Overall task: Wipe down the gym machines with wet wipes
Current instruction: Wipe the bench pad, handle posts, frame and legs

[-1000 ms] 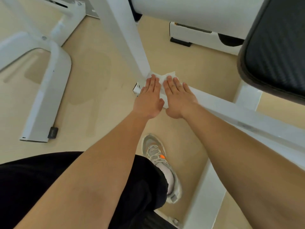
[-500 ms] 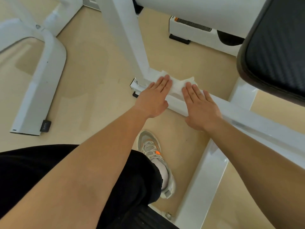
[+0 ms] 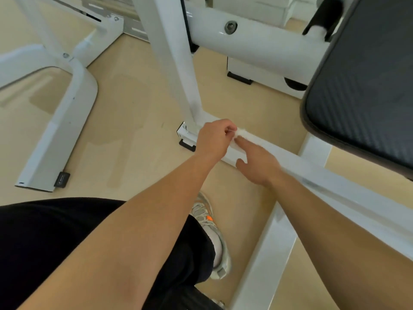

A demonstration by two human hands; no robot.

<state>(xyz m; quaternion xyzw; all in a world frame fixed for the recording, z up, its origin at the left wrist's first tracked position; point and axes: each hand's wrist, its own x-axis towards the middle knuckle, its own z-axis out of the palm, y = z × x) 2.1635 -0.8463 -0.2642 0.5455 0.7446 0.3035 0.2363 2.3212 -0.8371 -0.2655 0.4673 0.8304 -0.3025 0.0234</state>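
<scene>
I recorded the left hand (image 3: 213,139) low at the foot of the gym machine, fingers curled tight, with their tips pinching the near end of the wet wipe (image 3: 243,132). The wipe was white and bunched into a small wad. It lay on top of the white base rail (image 3: 312,170), just beside the point where the upright post (image 3: 178,74) meets that rail.

The right hand (image 3: 260,165) lay over the same rail, immediately right of the left hand. Its forefinger was stretched forward with the tip at the wipe's edge, and the thumb was spread out over the rail's near face. Nothing was gripped in it. The hand was blurred, so I could not make out the remaining fingers in detail.

A black rubber foot (image 3: 186,144) sat under the rail's end, close to the left wrist. The black padded seat (image 3: 362,86) overhung the rail on the right. A white tube carrying a bolt (image 3: 230,26) crossed behind the post.

A second white frame (image 3: 67,121) rested on the beige floor (image 3: 134,113), well apart to the left. Below the forearms I noted a dark-clothed leg (image 3: 67,242) and a grey shoe (image 3: 211,233) with an orange mark, planted on the floor between the two frames.
</scene>
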